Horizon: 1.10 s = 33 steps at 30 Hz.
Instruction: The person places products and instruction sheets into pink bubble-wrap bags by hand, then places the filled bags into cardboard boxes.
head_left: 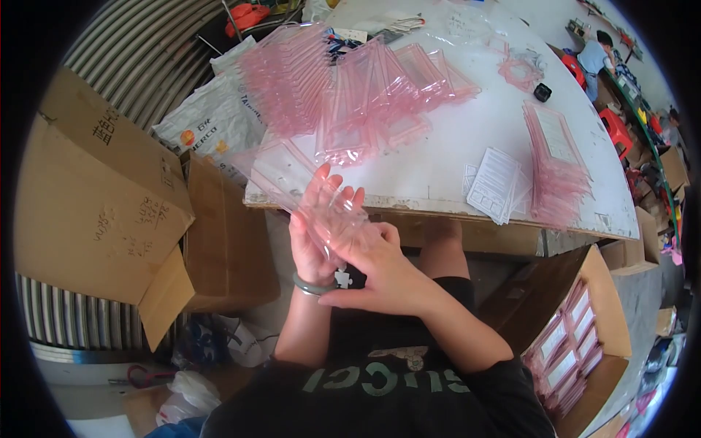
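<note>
In front of the table edge, a clear plastic pouch with pinkish edges (281,171) is held between my two hands, slanting up to the left. My left hand (310,244) supports it from beneath, palm up, its fingers showing through the film. From above, my right hand (380,263) grips the pouch's near end, with some fingertips hidden by the film and hand. A grey bangle (312,287) circles my left wrist. Just beyond, fanned stacks of similar pink-edged pouches (288,80) cover the far left of the white table (445,160).
Printed cards (496,186) lie near the table's front edge, left of a pile of pouches with card inserts (558,157). A small black object (542,92) sits behind. Cardboard boxes (226,233) stand left; an open carton (613,306) of packed pouches stands right. Another person (595,58) is far right.
</note>
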{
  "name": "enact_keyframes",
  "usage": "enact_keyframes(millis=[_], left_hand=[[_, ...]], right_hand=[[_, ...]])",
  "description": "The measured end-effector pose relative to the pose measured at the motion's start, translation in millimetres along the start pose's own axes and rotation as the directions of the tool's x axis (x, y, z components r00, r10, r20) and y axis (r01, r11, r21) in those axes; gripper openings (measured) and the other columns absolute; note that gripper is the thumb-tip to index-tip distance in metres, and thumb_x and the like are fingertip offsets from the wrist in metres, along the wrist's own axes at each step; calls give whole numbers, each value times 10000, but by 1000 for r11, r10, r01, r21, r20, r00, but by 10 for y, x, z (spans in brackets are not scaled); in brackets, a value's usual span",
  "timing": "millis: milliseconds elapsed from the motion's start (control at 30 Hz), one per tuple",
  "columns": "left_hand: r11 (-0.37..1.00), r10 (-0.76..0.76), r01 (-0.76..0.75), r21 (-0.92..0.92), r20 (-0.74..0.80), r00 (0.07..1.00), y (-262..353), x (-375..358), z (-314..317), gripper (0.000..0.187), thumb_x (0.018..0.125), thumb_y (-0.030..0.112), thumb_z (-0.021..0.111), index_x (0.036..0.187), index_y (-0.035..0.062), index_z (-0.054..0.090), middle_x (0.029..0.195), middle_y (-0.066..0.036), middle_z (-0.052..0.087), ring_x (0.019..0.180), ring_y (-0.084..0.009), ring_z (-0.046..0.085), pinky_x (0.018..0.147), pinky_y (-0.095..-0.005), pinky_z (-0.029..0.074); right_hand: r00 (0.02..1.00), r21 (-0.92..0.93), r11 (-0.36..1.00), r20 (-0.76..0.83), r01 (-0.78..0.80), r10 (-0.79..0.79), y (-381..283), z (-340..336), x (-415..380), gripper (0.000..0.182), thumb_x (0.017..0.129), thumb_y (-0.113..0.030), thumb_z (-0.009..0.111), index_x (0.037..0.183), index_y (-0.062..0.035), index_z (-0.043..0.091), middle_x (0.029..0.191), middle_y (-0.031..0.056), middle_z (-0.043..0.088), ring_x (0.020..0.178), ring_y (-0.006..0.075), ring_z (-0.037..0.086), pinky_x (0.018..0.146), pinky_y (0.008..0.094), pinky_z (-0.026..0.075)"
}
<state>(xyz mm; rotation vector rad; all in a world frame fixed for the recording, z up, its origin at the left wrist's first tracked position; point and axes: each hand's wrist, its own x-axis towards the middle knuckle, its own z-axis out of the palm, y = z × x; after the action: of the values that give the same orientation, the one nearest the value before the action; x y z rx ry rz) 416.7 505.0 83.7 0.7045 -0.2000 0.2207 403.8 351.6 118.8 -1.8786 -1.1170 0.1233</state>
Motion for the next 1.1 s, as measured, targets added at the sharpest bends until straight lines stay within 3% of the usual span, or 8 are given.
enact_keyframes(millis=[233,400,467,533,567,600,800,1100], left_hand=[[992,-112,110,52,28,993,-55,-11,160,893,883,553,651,1516,27,307,1396,-214,466,1289,-328,489,1103,-500,424],[973,-142,101,-208,-195,970,121,171,-190,739,920,514,625,1413,5,415,1275,-158,548,1183,-297,532,1086,-445,442],[945,-151,80,-317,-206,967,152,211,-239,718,917,500,637,1377,-13,436,1254,-151,557,1177,-295,538,1104,-451,428],[928,-179,105,-356,-182,967,133,143,-229,731,900,488,667,1353,-38,437,1233,-150,559,1178,-293,545,1135,-475,404],[919,-191,119,-377,-161,968,106,137,-205,738,892,481,683,1341,-51,438,1223,-149,561,1178,-292,548,1150,-488,392],[911,-222,133,-390,-191,956,56,142,-146,717,892,531,658,1307,-27,481,1196,-145,563,1186,-300,530,1103,-465,427],[852,-227,136,-506,-122,966,54,186,-173,791,840,443,759,1324,-73,405,1223,-177,510,1180,-333,522,1147,-497,400],[842,-251,152,-518,-127,959,55,152,-127,759,848,543,699,1266,-61,508,1215,-160,552,1174,-317,541,1109,-484,438]], right_hand=[[995,-117,993,-103,-23,11,201,-176,-17,705,765,-449,810,1384,-187,597,1472,178,472,1423,349,359,1094,617,181],[874,36,950,-404,311,-271,149,-569,-270,327,773,-185,808,1049,-44,702,1030,122,717,1029,303,669,906,439,499],[862,-418,903,-489,-96,-135,408,-900,-576,492,748,-234,810,1173,-43,652,1152,160,683,1105,379,618,939,470,485],[801,-723,345,-547,-599,244,809,-1039,-879,787,750,-351,816,1390,-25,494,1421,233,496,1369,413,418,1106,524,345],[761,-746,279,-437,-604,480,1010,-1108,-1009,848,753,-358,819,1426,-9,437,1510,241,386,1413,404,374,1102,540,364],[860,-751,421,-444,-510,251,1090,-1106,-1047,618,780,-294,794,1281,-15,563,1335,237,560,1250,385,540,986,506,453],[885,-607,658,-406,-446,227,1006,-1279,-1078,125,795,-125,715,765,-46,624,709,121,648,728,325,629,733,457,464],[890,-760,533,-455,-372,-28,1084,-1098,-1109,130,736,-1,631,860,-37,652,767,107,659,802,294,620,730,438,445]])
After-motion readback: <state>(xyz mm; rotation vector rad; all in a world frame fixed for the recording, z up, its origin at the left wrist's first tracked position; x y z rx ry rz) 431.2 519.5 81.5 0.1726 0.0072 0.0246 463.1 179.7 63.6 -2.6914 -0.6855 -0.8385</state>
